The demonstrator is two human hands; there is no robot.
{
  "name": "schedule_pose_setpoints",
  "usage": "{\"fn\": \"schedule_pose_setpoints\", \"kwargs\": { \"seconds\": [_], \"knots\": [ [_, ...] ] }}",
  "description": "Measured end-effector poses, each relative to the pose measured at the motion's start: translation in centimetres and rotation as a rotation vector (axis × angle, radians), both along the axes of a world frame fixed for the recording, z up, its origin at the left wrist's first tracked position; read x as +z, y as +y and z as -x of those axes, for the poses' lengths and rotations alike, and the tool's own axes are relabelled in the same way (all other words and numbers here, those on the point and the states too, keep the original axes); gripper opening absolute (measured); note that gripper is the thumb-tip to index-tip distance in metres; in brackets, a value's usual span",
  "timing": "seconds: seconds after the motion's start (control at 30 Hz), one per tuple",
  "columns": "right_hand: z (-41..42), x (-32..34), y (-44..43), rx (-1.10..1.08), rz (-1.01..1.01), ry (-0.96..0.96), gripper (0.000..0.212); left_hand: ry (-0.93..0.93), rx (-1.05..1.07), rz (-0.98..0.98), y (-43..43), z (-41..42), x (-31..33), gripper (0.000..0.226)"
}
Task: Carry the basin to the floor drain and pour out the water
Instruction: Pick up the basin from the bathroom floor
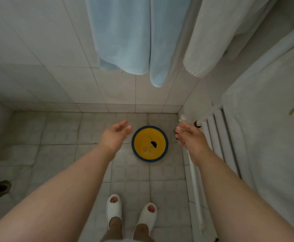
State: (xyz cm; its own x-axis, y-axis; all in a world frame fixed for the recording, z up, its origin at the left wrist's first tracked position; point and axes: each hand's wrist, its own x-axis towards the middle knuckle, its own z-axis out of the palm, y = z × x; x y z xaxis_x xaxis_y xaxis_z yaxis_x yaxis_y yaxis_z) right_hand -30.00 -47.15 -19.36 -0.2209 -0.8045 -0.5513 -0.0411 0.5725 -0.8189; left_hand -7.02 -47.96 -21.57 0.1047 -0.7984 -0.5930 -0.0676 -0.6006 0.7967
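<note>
A round yellow basin [147,137] with a dark blue rim stands on the tiled floor near the far right corner; a small dark mark shows inside it. My left hand [115,134] hovers just left of the basin, fingers apart, holding nothing. To the basin's right, my right hand [189,137] is also open and apart from the rim. The floor drain [1,188] is a dark round hole at the far left of the floor, well away from the basin.
A light blue towel [125,35] and a white towel [217,32] hang overhead against the tiled wall. A white radiator [219,135] and a white cloth with a yellow print [272,128] line the right side. My feet in white slippers [130,213] stand on the floor tiles.
</note>
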Motion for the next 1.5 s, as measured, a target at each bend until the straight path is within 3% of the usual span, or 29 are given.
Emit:
{"fn": "schedule_pose_setpoints", "kwargs": {
  "seconds": [0.43, 1.17, 1.3, 1.5],
  "knots": [
    [-0.1, -14.9, -3.0, -0.071, -0.069, 0.044, 0.035, -0.019, -0.039, -0.04, -5.0, 0.1, -14.6, 0.047],
    [1.3, -46.2, -8.7, -0.075, -0.086, 0.133, 0.029, -0.074, -0.089, -0.051, -10.4, 1.3, -43.3, 0.048],
    [2.4, -51.3, -10.5, -0.076, -0.071, 0.163, 0.029, -0.122, -0.114, -0.019, -12.1, 2.1, -48.1, 0.049],
    [3.8, -57.2, -12.0, -0.017, -0.081, 0.303, 0.041, -0.357, -0.187, -0.06, -13.1, 2.3, -54.2, 0.057]
  ]
}}
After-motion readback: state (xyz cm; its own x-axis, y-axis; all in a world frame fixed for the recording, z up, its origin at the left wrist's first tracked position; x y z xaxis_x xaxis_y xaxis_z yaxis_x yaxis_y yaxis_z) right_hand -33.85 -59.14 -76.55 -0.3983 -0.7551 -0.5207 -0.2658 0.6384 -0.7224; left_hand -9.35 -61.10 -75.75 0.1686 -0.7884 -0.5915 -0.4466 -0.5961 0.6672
